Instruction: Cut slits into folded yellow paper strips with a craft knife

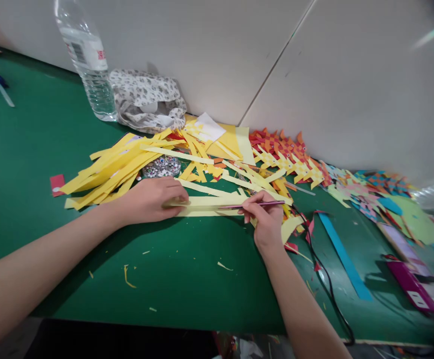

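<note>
My left hand (150, 199) lies on the green table (33, 149) with its fingers closed on the left end of a pale yellow paper strip (209, 203), pinning it down. My right hand (266, 219) is closed round a thin purple pen (256, 204), whose tip points left onto the same strip. A heap of yellow paper strips (127, 162) lies just behind both hands. A small round box of googly eyes (162, 167) sits among the strips, beyond my left hand.
A clear water bottle (88, 60) and a patterned cloth pouch (145, 99) stand against the white wall. Woven paper fish (288, 154) in orange, yellow and blue run along the wall to the right. A blue strip (346, 259), a black cable (325, 276) and a purple tool (411, 286) lie at right.
</note>
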Motion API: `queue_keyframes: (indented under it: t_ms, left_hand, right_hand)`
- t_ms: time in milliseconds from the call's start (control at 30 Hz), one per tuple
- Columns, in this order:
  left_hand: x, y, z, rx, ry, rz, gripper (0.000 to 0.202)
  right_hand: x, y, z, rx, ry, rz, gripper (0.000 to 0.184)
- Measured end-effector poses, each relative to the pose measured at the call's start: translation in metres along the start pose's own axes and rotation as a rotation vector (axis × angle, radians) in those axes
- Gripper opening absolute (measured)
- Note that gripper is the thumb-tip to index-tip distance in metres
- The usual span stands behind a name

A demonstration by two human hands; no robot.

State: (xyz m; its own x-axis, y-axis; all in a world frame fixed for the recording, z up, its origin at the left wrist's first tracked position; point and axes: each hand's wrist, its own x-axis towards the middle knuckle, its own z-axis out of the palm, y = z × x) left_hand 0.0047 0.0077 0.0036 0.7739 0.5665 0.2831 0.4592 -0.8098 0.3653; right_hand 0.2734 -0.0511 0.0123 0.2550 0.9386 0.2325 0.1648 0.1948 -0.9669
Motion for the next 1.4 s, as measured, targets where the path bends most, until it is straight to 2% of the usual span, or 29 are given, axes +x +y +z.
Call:
queue_keyframes:
  t_ms: [133, 267, 400, 567, 667, 900, 1067, 1233, 1400]
  left_hand:
    - [-0.004, -0.002, -0.007, 0.097, 0.049, 0.039, 0.015]
    - [-0.006, -0.003, -0.012, 0.135, 0.025, 0.078, 0.017]
    - [-0.004, -0.002, -0.007, 0.164, 0.008, 0.107, 0.022]
    - [-0.001, -0.004, 0.002, 0.301, 0.058, 0.139, 0.022]
    - [-0.001, -0.002, 0.001, 0.358, 0.047, 0.141, 0.022]
    - [0.000, 0.008, -0.001, 0.349, 0.035, 0.125, 0.022]
    - [0.001, 0.007, 0.002, 0.301, 0.012, 0.107, 0.022]
    - [0.000, 0.005, 0.004, 0.266, -0.004, 0.103, 0.022]
    - [0.000, 0.005, 0.004, 0.258, -0.002, 0.093, 0.022]
  right_hand:
    - [-0.003, 0.000, 0.005, -0.001, -0.094, 0.053, 0.012]
    - [-0.006, -0.002, 0.011, 0.006, -0.164, 0.098, 0.014]
    - [-0.007, -0.003, 0.014, 0.009, -0.218, 0.117, 0.014]
    - [-0.008, -0.002, 0.016, -0.004, -0.227, 0.125, 0.015]
    - [-0.007, -0.003, 0.017, -0.009, -0.227, 0.123, 0.016]
    - [-0.008, -0.003, 0.018, 0.004, -0.246, 0.126, 0.015]
    - [-0.010, -0.001, 0.019, 0.021, -0.232, 0.096, 0.014]
    - [-0.010, 0.003, 0.020, -0.021, -0.296, 0.121, 0.016]
    - [-0.010, 0.006, 0.018, -0.015, -0.302, 0.119, 0.016]
